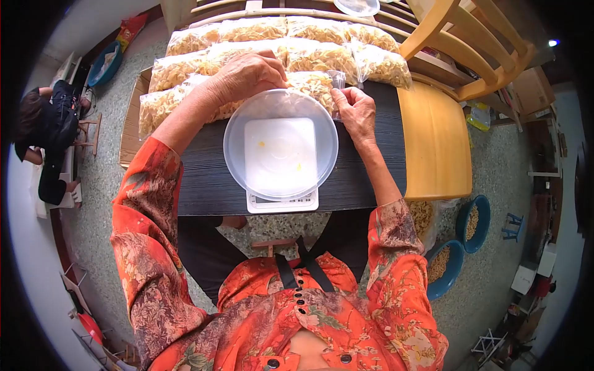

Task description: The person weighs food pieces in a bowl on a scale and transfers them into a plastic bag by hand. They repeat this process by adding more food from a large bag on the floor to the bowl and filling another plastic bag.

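A clear plastic bag of pale dried slices (314, 83) lies at the near edge of the stacked bags, between my two hands. My left hand (250, 75) is closed, fingers curled down on the bag's left part; the fingertips are partly hidden. At the bag's right end, my right hand (356, 113) pinches the clear plastic between thumb and fingers. Just below my hands, a round translucent plastic bowl (234, 145) sits on a white kitchen scale (283, 205). A few small yellow crumbs show in the bowl.
Several filled bags (247, 29) lie in rows at the back of the black table (371, 167). A wooden chair (436, 142) adjoins the table's right side. Blue basins (447, 272) with dried pieces stand on the floor. Another person (59, 123) sits at far left.
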`<state>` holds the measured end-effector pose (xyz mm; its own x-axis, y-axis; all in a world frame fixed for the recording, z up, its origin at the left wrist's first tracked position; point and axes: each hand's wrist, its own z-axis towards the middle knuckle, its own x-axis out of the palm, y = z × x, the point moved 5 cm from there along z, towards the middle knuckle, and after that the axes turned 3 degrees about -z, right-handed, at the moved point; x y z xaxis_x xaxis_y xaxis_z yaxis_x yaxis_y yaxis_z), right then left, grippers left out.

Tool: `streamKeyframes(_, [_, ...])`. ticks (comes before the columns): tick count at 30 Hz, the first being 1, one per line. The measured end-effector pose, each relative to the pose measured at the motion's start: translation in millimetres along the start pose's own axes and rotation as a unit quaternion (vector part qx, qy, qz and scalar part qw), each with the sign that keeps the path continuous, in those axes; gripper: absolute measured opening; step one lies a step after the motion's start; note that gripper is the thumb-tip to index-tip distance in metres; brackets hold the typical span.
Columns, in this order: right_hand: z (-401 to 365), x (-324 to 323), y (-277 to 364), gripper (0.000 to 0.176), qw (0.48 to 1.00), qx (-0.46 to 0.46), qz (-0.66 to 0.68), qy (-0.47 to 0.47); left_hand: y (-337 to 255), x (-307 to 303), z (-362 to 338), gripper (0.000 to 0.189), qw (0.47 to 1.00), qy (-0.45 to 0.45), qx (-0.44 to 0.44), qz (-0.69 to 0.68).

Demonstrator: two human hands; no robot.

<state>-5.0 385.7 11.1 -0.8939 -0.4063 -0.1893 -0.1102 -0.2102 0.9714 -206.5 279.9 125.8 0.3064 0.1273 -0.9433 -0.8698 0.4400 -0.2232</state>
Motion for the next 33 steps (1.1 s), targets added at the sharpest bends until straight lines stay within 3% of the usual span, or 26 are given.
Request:
streamKeyframes(3, [-0.2, 0.0, -1.6, 0.022, 1.000, -0.017, -0.001, -0.006, 7.1, -0.5, -2.4, 0.016, 1.000, 0.015, -0.007, -0.003])
streamKeyframes(6, [-0.1, 1.7, -5.4, 0.022, 1.000, -0.006, 0.029, -0.009, 19.2, -18.5, -5.1, 0.028, 0.991, -0.100, -0.016, -0.092])
streamKeyframes(7, [-0.6, 3.1, -6.9, 0.022, 0.999, -0.006, 0.031, -0.005, 26.1, -22.8, -10.6, 0.023, 0.975, -0.133, -0.072, -0.162])
streamKeyframes(12, [-0.5, 1.2, -4.8, 0.021, 1.000, -0.019, 0.015, -0.015, 4.4, -26.6, -23.3, 0.021, 0.997, -0.077, -0.012, -0.005])
streamKeyframes(17, [-2.6, -7.2, -8.2, 0.023, 0.999, -0.027, 0.015, -0.029, -2.2, -11.4, -25.0, 0.027, 0.999, -0.038, -0.011, 0.016])
streamKeyframes(19, [-4.9, -13.2, -3.3, 0.026, 0.995, -0.058, -0.044, -0.073, 3.5, -6.8, -26.2, 0.025, 0.999, -0.021, -0.006, 0.036])
streamKeyframes(21, [-12.9, -17.8, 8.5, 0.028, 0.992, -0.021, -0.106, -0.069, -1.1, -5.9, -27.1, 0.026, 0.999, -0.030, -0.014, 0.042])
streamKeyframes(23, [-21.5, -21.2, 31.4, 0.029, 0.929, -0.295, -0.187, -0.122, -1.4, -7.0, -28.3, 0.027, 0.998, -0.041, -0.022, 0.049])
streamKeyframes(25, [-22.4, -20.2, 32.5, 0.034, 0.928, -0.333, -0.149, -0.081, -0.7, -8.4, -32.5, 0.027, 0.998, -0.045, -0.018, 0.040])
streamKeyframes(27, [-28.5, -11.7, 43.6, 0.035, 0.889, -0.415, -0.190, -0.024, -2.7, -8.9, -35.9, 0.026, 0.998, -0.033, -0.027, 0.044])
streamKeyframes(29, [-26.9, -9.2, 45.0, 0.033, 0.886, -0.420, -0.197, -0.013, -4.6, -8.5, -36.6, 0.025, 0.998, -0.020, -0.033, 0.048])
streamKeyframes(31, [-30.5, -2.5, 52.1, 0.033, 0.824, -0.484, -0.295, 0.000, -6.8, -7.9, -36.3, 0.026, 0.997, -0.013, -0.042, 0.058])
streamKeyframes(33, [-30.8, 1.7, 52.7, 0.037, 0.812, -0.494, -0.310, 0.013, -7.9, -7.8, -35.3, 0.026, 0.997, -0.007, -0.041, 0.066])
